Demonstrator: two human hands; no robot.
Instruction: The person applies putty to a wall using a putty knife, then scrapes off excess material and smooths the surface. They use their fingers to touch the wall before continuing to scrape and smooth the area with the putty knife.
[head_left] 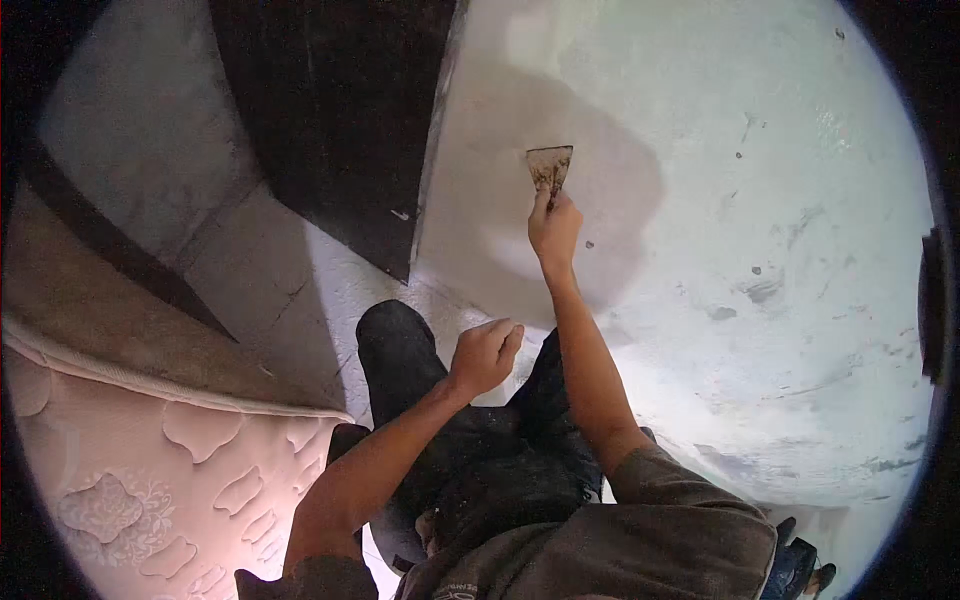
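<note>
My right hand (556, 232) grips the handle of a putty knife (549, 168) with a wide, stained metal blade. The blade is up against the pale wall (720, 180), or very close to it, with the arm's shadow around it. Over my lap, my left hand (487, 357) is curled into a loose fist with the thumb on top. Nothing shows sticking out of it, and it touches no tool.
A dark door-like panel (340, 110) stands to the left of the wall patch. At the lower left lies a pink quilted mattress (190, 480). Small holes and grey smudges mark the wall. Dark objects (795, 565) are at the lower right.
</note>
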